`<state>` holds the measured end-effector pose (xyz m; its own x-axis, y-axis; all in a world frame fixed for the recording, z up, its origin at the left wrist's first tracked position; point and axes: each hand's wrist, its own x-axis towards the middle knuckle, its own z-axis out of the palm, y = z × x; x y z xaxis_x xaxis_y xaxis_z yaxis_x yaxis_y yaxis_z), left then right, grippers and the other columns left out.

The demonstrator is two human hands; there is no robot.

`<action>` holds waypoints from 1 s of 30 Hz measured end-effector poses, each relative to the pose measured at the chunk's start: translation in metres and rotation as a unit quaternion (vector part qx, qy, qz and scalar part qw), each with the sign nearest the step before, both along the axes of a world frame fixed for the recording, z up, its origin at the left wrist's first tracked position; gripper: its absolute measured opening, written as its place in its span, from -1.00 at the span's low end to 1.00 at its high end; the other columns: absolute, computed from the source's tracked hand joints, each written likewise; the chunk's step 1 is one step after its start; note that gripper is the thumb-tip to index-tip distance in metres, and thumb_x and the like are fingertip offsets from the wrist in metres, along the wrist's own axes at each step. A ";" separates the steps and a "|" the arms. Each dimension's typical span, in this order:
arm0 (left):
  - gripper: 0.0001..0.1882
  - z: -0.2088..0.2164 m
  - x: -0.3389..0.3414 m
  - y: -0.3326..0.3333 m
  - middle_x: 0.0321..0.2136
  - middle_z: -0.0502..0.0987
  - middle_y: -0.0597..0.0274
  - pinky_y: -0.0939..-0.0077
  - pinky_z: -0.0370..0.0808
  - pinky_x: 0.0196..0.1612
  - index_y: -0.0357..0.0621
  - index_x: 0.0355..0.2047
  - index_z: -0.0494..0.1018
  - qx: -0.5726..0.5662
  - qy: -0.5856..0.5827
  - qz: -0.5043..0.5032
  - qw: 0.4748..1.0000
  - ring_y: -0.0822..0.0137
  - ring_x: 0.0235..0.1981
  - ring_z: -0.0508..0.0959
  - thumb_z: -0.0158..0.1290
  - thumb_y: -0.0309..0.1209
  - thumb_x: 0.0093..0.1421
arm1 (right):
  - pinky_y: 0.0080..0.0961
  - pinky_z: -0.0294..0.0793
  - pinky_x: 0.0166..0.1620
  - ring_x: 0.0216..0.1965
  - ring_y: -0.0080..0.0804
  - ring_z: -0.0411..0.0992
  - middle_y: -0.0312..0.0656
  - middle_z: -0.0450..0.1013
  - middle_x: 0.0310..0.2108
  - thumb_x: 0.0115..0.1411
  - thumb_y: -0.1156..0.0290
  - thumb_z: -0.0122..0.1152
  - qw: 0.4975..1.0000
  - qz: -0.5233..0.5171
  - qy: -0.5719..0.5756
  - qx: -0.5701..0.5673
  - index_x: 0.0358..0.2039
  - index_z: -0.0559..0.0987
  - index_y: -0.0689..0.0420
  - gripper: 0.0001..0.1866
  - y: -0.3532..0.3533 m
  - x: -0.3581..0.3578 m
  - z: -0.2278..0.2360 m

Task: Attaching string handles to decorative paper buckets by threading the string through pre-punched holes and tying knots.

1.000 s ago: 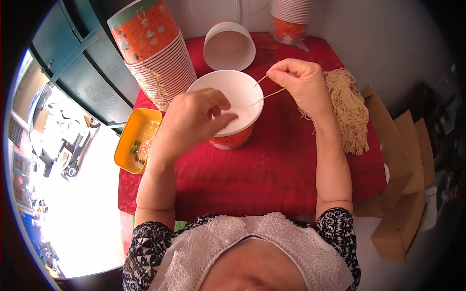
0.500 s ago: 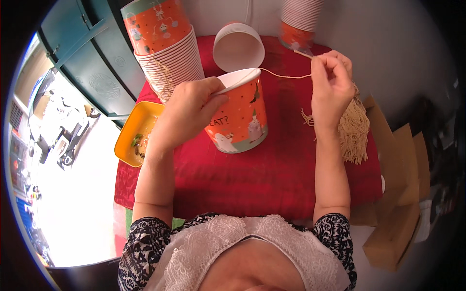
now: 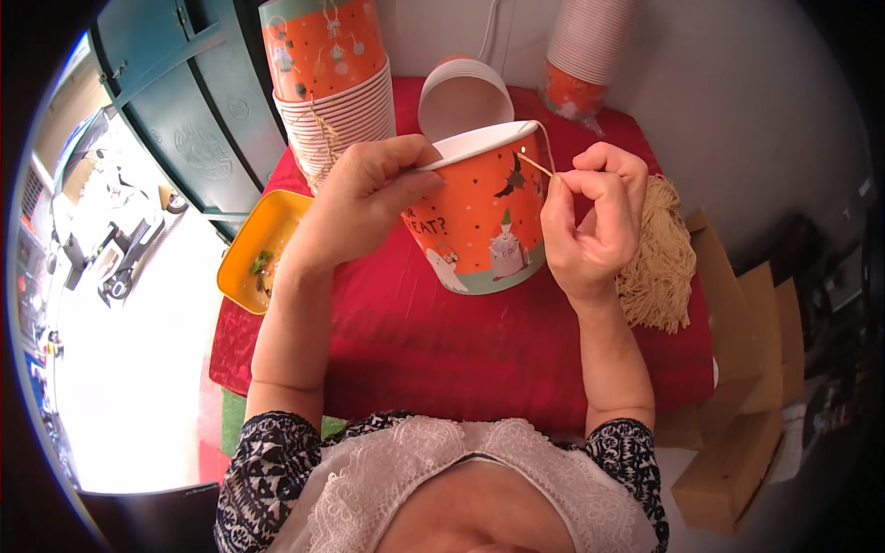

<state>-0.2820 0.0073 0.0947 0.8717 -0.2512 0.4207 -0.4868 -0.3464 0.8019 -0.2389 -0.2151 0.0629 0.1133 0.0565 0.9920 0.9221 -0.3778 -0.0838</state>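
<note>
My left hand (image 3: 364, 198) grips the rim of an orange printed paper bucket (image 3: 475, 217), thumb outside and fingers over the white edge. The bucket is tilted above the red-covered table. A thin beige cord (image 3: 548, 146) comes over the rim at the right and runs down to my right hand (image 3: 595, 221). Pinched between its thumb and forefinger is the cord's stiff, straight end, which points at the bucket wall just below a small hole near the rim. Whether the tip touches the wall I cannot tell. Beside my right wrist lies a bundle of beige cords (image 3: 662, 263).
A tall stack of matching buckets (image 3: 336, 115) stands at the back left, cords hanging on it. Behind the held bucket, another bucket (image 3: 461, 103) lies on its side. A wrapped stack (image 3: 590, 60) is at the back right. A yellow tray (image 3: 232, 253) sits left, cardboard boxes (image 3: 737, 461) right.
My right hand has come down and left, bringing the cord's end from out beyond the rim to the bucket's outer wall. The bucket has shifted slightly right in view, still in my left hand.
</note>
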 end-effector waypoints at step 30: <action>-0.90 0.012 -0.006 0.007 -0.50 0.53 0.31 0.60 0.46 -0.29 -0.32 -0.31 0.52 0.021 -0.025 -0.018 0.999 0.54 -0.43 0.48 0.01 -0.60 0.20 | -0.61 0.34 -0.46 -0.40 -0.46 0.32 -0.18 0.34 -0.36 -0.15 0.82 0.16 0.993 0.044 0.108 0.001 -0.52 0.40 0.22 -0.77 -0.008 -0.013 0.016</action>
